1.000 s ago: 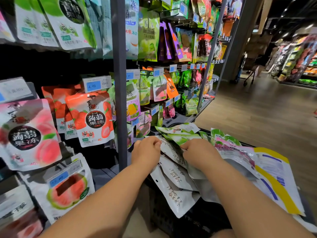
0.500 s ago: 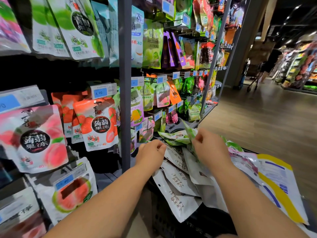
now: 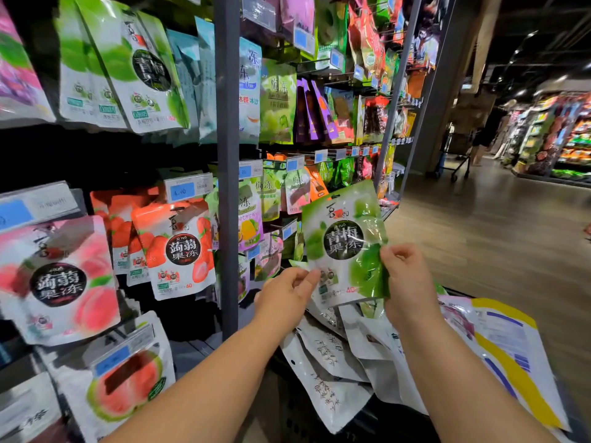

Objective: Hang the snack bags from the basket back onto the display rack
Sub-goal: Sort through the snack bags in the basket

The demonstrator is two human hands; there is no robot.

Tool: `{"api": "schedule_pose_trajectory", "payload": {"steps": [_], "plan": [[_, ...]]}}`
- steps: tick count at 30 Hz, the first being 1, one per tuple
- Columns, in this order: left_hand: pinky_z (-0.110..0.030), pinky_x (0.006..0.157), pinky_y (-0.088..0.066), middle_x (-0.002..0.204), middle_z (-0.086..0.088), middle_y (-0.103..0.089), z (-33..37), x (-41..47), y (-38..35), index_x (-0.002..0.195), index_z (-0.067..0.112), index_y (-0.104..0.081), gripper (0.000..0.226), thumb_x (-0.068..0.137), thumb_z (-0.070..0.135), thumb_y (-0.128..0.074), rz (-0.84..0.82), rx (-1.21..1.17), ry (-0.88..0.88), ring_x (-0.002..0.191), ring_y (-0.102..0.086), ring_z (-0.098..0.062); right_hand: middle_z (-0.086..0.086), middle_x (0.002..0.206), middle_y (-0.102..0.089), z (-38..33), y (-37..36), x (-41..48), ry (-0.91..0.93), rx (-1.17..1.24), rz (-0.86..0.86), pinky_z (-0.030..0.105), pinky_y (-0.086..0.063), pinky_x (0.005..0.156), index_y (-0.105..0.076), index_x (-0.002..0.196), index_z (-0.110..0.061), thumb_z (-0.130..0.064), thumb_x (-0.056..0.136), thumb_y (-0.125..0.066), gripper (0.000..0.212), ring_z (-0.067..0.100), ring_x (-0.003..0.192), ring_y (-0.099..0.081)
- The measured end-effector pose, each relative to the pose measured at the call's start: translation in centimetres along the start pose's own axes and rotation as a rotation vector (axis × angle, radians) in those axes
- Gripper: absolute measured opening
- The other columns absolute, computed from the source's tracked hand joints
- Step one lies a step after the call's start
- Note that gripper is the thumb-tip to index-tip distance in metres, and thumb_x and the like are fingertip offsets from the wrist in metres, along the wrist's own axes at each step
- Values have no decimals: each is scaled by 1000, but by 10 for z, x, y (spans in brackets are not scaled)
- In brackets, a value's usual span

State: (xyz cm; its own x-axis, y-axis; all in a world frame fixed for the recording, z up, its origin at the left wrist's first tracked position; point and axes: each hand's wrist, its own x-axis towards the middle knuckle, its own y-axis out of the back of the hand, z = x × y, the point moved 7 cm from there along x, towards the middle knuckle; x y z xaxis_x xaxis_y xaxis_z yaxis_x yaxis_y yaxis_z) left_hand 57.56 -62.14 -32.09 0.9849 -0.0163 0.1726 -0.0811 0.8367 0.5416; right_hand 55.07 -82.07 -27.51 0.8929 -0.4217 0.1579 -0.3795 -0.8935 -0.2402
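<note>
A green snack bag with a black round label is held upright above the basket. My left hand pinches its lower left corner. My right hand pinches its lower right edge. Below my hands lies a dark basket heaped with several white and silver bags, their backs up. The display rack stands to the left, and matching green bags hang on its upper left hooks.
Peach bags, strawberry bags and a watermelon bag hang at lower left. A large white, yellow and blue bag lies at the basket's right. A wooden aisle floor opens to the right, with a person and cart far off.
Both hands left the pile in the basket and came up holding the green bag, now face-on and upright. The camera tilted up toward the rack.
</note>
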Motion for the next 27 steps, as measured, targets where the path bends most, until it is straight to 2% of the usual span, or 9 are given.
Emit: {"api": "schedule_pose_trajectory", "payload": {"steps": [3,6,8,11,15,18,21,24,27], "plan": [[-26,70,-41,87,8,-60,7,-3,3,98,14,-59,42,94,55,-49,-19,-243,10,84,-56,-13,4,69,-57,5,-14,-5,-67,138,-35,26,-50,42,-48,85,-14,-9,103,-47,19,10,49,-58],[-22,67,-52,104,8,-73,10,-7,-1,111,26,-63,24,94,42,-58,-135,-728,115,89,-68,-7,6,76,-59,11,-28,-7,-104,203,-51,33,-53,56,-49,86,-13,-10,103,-45,18,15,62,-59],[-26,64,-58,96,5,-76,12,-8,-3,113,22,-65,22,92,29,-63,-210,-942,185,82,-71,-8,9,82,-58,16,-38,-8,-126,208,-72,38,-52,65,-49,88,-12,-10,103,-46,15,19,69,-58],[-32,68,-60,81,0,-76,11,-11,1,100,12,-69,15,85,12,-69,-255,-994,194,70,-72,-10,9,82,-58,17,-54,-12,-114,165,-111,36,-51,63,-49,89,-11,-10,103,-46,14,19,69,-58],[-38,73,-61,91,-11,-76,1,-9,14,104,7,-70,36,68,11,-75,-201,-1048,196,76,-73,-21,8,87,-59,18,-66,-11,-54,-60,-187,35,-53,66,-53,91,-13,-17,101,-52,12,18,74,-59],[-31,60,-61,88,-12,-77,-7,-10,24,101,7,-72,24,78,1,-71,-160,-1016,186,72,-74,-21,6,95,-63,9,-68,2,-43,-268,-256,44,-54,82,-54,97,-16,-32,101,-51,17,21,85,-60],[-27,57,-58,91,-11,-77,-19,-13,35,105,8,-70,26,81,0,-70,-114,-968,199,74,-74,-19,4,103,-68,-12,-68,25,3,-377,-317,45,-54,91,-51,95,-24,-39,103,-46,17,24,100,-64],[-25,55,-57,90,-10,-77,-33,-14,44,104,9,-70,24,81,0,-70,-58,-978,208,73,-75,-18,13,115,-65,-7,-64,55,89,-803,-378,50,-50,97,-58,100,-17,-42,101,-48,27,32,106,-61],[-25,54,-57,91,-9,-77,-43,-14,47,106,10,-69,31,77,2,-71,-19,-1012,223,74,-75,-18,4,125,-63,22,-56,75,57,-1133,-502,37,-48,96,-61,121,-17,-44,97,-55,36,22,109,-58]]}}
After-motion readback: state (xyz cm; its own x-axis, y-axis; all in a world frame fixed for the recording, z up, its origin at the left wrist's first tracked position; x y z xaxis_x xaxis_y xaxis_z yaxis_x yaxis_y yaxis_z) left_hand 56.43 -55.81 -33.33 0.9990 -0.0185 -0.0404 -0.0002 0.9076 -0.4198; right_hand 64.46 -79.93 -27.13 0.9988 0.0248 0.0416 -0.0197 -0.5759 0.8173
